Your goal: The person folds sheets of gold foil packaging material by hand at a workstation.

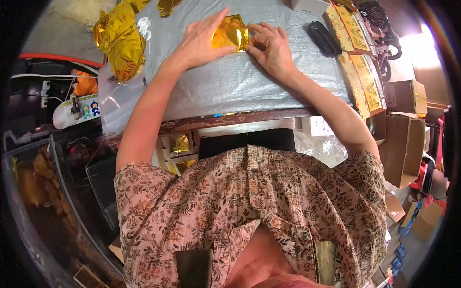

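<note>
The head view looks down past a flower-printed shirt [249, 206] that fills the lower half of the frame, with both bare arms reaching up to the top centre. There a small sheet of gold foil [231, 31] lies flat on the grey-covered worktop [230, 86]. The left hand [194, 43] lies palm down with its fingers stretched out straight, pressing on the left part of the foil and covering it; it grips nothing. The right hand [271, 48] has its fingers half bent, the tips set on the foil's right edge; whether they pinch that edge or only press it down cannot be told. At the upper left a crumpled heap of gold foil [120, 41] sits on the worktop, its top cut off by the frame. Right of the hands lies a black object [324, 38], too dark to make out. Along the worktop's right edge runs a row of yellow printed sheets [359, 72], and a white box [309, 6] at the top is cut off. Cardboard boxes [406, 96] stand at the far right, partly lost in glare.
</note>
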### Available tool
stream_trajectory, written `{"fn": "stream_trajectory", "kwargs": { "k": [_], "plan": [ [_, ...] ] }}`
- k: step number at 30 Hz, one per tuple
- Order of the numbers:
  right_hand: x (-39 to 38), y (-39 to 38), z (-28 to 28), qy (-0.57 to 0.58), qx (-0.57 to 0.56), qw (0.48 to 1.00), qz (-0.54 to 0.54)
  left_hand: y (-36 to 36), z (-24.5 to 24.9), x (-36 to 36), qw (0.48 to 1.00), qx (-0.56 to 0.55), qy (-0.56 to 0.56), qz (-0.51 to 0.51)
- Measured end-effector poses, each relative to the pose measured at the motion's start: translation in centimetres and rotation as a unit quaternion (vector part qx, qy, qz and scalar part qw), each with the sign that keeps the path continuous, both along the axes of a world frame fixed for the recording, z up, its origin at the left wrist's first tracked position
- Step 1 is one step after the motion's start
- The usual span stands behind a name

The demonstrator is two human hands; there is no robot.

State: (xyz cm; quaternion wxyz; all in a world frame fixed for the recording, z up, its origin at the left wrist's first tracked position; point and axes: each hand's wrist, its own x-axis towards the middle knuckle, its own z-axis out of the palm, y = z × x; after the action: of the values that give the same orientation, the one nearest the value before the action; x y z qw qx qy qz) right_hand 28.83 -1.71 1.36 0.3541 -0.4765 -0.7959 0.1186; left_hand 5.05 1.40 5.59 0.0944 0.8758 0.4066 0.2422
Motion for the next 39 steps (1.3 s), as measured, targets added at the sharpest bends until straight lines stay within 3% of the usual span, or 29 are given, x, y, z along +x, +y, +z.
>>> {"fn": "stream_trajectory", "kwargs": {
  "k": [4,6,7,9,13,23,31,36,39],
  "plan": [
    [0.0,-0.4,0.0,-0.036,0.091,0.995,0.004,0.4,3.3,1.9,0.997,0.059,0.031,-0.027],
    [0.0,-0.7,0.0,-0.046,0.111,0.993,0.020,-0.2,5.2,3.1,0.957,0.280,0.009,-0.078],
    [0.0,-0.7,0.0,-0.059,0.132,0.989,0.032,-0.6,4.8,3.1,0.957,0.280,0.011,-0.077],
    [0.4,-0.8,0.3,-0.070,0.136,0.987,0.049,-1.6,4.0,3.4,0.984,0.132,0.117,-0.010],
    [1.4,-0.5,0.1,-0.092,0.136,0.981,0.102,-6.1,3.2,3.8,0.985,0.122,0.118,0.043],
    [3.3,2.2,0.0,-0.064,-0.011,0.975,0.212,-12.2,-0.2,4.2,0.984,0.034,0.000,0.174],
    [3.1,1.9,0.4,-0.079,-0.012,0.975,0.205,-11.8,-0.5,4.4,0.979,0.040,-0.064,0.188],
    [3.1,2.2,0.0,-0.084,-0.009,0.975,0.206,-10.9,0.5,3.5,0.947,-0.145,-0.112,0.265],
    [2.9,2.4,-0.3,-0.072,-0.009,0.979,0.192,-9.9,0.7,2.9,0.940,-0.170,-0.124,0.269]
  ]
}}
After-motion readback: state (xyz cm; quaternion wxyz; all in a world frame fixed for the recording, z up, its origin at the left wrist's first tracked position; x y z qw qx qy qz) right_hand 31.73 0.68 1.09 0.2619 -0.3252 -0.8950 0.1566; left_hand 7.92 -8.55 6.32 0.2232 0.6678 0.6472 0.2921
